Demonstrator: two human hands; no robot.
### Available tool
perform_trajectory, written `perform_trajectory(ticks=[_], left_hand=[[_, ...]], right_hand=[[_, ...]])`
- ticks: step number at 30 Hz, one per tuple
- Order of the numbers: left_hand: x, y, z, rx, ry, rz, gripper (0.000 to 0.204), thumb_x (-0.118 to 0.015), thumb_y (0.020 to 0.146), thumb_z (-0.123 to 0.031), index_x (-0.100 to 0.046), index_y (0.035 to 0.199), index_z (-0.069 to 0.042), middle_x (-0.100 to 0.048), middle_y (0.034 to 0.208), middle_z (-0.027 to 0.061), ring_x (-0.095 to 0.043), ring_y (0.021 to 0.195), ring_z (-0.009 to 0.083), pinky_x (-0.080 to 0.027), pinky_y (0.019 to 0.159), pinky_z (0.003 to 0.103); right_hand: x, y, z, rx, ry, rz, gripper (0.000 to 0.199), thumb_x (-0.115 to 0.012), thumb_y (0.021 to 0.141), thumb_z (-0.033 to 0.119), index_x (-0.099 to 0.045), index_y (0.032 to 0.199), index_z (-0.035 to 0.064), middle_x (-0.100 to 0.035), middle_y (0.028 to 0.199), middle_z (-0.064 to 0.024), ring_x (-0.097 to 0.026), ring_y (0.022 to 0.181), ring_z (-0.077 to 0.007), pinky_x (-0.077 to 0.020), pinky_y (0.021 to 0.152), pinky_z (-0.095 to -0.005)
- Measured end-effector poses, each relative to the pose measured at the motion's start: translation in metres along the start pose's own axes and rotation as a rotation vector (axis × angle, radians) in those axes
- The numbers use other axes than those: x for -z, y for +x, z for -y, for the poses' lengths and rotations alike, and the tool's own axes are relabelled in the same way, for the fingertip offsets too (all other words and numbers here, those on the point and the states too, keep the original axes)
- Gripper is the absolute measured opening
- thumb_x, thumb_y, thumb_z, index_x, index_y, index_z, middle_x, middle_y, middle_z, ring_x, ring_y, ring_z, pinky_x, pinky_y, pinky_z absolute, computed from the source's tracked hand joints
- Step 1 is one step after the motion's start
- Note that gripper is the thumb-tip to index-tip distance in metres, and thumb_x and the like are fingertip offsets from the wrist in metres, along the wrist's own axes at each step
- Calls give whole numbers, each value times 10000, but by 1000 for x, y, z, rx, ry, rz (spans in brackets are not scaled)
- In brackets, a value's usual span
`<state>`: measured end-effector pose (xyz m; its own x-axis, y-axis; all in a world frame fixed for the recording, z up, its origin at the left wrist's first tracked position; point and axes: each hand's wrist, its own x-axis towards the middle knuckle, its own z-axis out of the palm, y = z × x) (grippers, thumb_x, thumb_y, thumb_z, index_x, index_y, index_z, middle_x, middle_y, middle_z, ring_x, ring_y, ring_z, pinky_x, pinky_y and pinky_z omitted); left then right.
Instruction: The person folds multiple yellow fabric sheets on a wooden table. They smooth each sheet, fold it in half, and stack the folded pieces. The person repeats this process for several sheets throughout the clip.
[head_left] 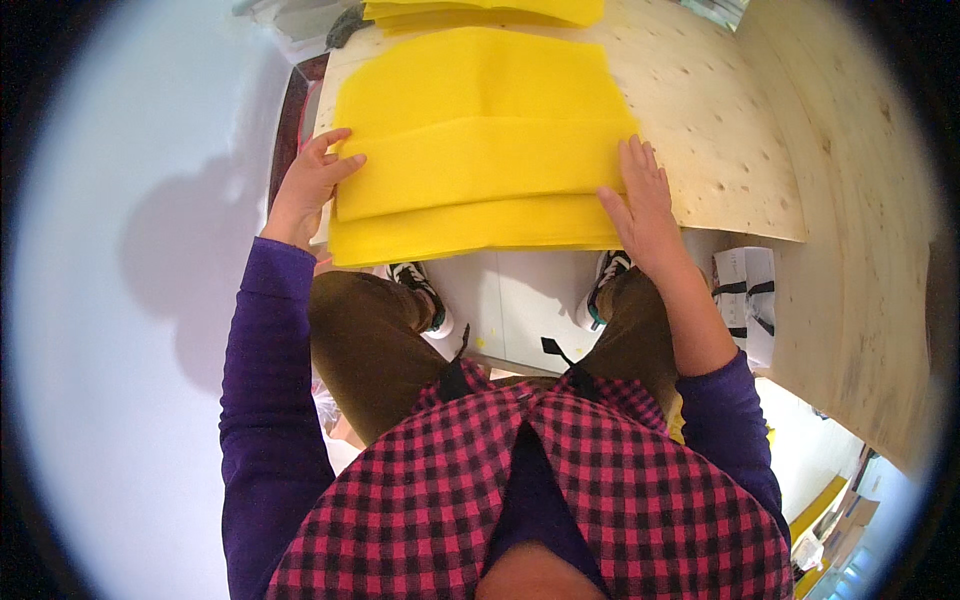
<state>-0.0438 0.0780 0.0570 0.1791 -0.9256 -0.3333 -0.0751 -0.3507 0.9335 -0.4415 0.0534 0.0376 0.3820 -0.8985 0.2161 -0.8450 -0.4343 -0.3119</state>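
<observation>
A stack of yellow felt sheets (480,150) lies on the plywood tabletop (720,130), its near edge overhanging toward the person's lap. The top sheet looks folded back on itself — a doubled band runs across the near part of the stack — so the step in hand seems to be squaring or folding the top layer. Going on from here would call for both edges to be kept level so that the fold stays straight and the layers beneath do not slide.

The left hand (312,182) sits at the stack's left edge, fingers spread and lightly curled, thumb and fingertips touching the folded band's corner; it presses rather than pinches. The right hand (640,200) lies flat on the right end of the same band, fingers straight and close together, palm down, holding nothing.

Farther back lies a second yellow pile (480,10). Below the tabletop, the person's sneakers (425,290) rest on the pale floor — a white box (748,300) stands beside them.
</observation>
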Motion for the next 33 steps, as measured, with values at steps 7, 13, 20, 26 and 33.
perform_trajectory(ticks=[7,13,20,26,33], left_hand=[[-1,-2,-1,26,-50,-40,629,-634,827,14,-333,1379,26,-630,1035,149,-628,932,199,-507,785,299],[-1,4,9,-15,-123,-28,645,-563,830,85,-304,1412,-16,-639,1069,163,-648,943,221,-532,833,319],[1,5,11,-8,-165,-20,640,-539,839,97,-288,1418,-12,-632,1090,174,-642,968,224,-535,839,318],[3,2,6,24,-195,-20,645,-564,860,28,-272,1433,-22,-629,1096,152,-635,979,210,-530,838,312],[17,18,-13,63,-138,-1,708,-628,856,-53,-245,1450,-18,-626,1015,78,-606,812,117,-482,666,238]], right_hand=[[23,-24,19,-408,951,100,440,-497,971,241,-433,1290,-54,-535,1259,-195,-533,1185,-305,-422,1001,-375],[25,-20,6,-841,1748,100,449,-453,997,256,-423,1211,-138,-543,1169,-280,-553,1147,-345,-483,983,-375],[16,9,-27,-797,1737,107,409,-480,983,223,-442,1230,-101,-564,1166,-260,-597,1076,-336,-527,925,-370],[18,35,-42,-764,1340,171,336,-559,938,187,-542,1133,-85,-631,1080,-175,-648,933,-252,-557,841,-327],[31,73,-56,-607,1342,419,287,-565,925,182,-578,1089,-53,-660,1020,-112,-657,868,-192,-544,774,-292]])
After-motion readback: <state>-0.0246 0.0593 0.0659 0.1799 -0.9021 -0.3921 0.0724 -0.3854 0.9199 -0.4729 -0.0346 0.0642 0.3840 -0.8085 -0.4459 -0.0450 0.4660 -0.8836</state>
